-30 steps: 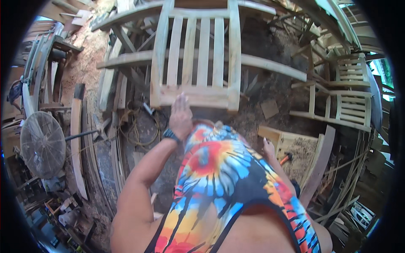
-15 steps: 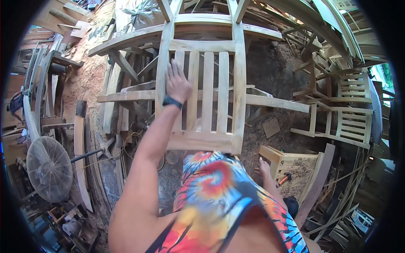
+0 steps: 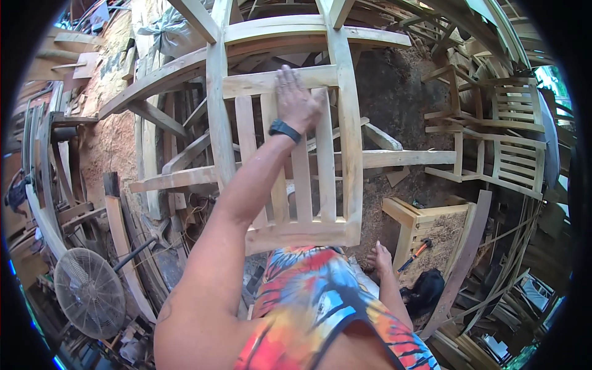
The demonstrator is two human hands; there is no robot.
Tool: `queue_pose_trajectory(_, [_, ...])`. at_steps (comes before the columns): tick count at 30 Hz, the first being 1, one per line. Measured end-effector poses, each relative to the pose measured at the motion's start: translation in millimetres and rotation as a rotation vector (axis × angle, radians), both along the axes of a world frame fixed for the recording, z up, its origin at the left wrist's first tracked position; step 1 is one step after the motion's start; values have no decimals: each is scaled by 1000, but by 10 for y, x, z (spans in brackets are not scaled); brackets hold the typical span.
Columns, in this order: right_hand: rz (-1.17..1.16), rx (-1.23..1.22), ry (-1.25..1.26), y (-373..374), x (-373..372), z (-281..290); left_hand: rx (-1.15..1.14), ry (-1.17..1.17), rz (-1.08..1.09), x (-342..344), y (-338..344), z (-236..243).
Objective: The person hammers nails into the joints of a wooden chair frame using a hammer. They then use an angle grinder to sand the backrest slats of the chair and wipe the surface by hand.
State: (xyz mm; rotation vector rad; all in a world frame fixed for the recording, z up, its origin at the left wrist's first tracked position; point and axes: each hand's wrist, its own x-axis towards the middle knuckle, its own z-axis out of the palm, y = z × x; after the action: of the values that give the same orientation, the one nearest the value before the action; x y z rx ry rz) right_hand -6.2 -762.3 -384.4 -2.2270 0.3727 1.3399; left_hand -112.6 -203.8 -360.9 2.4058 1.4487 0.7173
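Note:
A pale wooden chair frame (image 3: 348, 154) with upright slats lies in front of me, across long wooden beams (image 3: 179, 177). Stretched forward, my left hand (image 3: 296, 102) lies flat on its slats, fingertips on the upper cross rail (image 3: 246, 83). Its fingers are extended and it grips nothing. A dark band circles that wrist. My right hand (image 3: 380, 257) hangs low at my right side, fingers loosely apart, holding nothing. Closest to it is a slatted wooden piece (image 3: 401, 216) strewn with sawdust, where a hammer (image 3: 419, 250) with an orange-and-black handle rests.
A round caged fan (image 3: 89, 293) stands at the lower left beside long planks (image 3: 123, 253). Slatted wooden chairs (image 3: 515, 163) stand at the right, near heaps of thin offcuts (image 3: 512, 259). A black rounded shape (image 3: 425, 293), kind unclear, is by my right forearm.
My left hand has slid from the left post area rightward and farther up onto the slats and rail. The view has shifted, and the chair frame appears tilted. My right hand still hangs empty.

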Motion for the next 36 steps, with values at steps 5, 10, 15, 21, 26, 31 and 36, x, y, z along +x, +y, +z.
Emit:
queue_pose_trajectory(5, [-87, -44, 36, -152, -150, -43, 3, -9, -217, 178, -121, 127])
queue_pose_trajectory(10, [-80, 3, 56, -156, -231, 16, 83, 205, -189, -457, 50, 45])
queue_pose_trajectory(15, [-187, 109, 4, -342, -321, -33, 287, 421, -128, -1263, 460, -64])
queue_pose_trajectory(21, [-256, 226, -108, -672, -561, 219, 284, 764, -605, -1878, 1144, 7])
queue_pose_trajectory(26, [-400, 33, -127, -2170, -1203, -147, 17, 1171, -393, -1404, 656, -137])
queue_pose_trajectory(31, [-514, -140, 55, -3545, -2136, -474, 102, 699, -70, -1018, -221, -973])
queue_pose_trajectory(36, [-879, -122, -665, -4514, -2240, -681, 58, 854, -223, -1606, -729, -594])
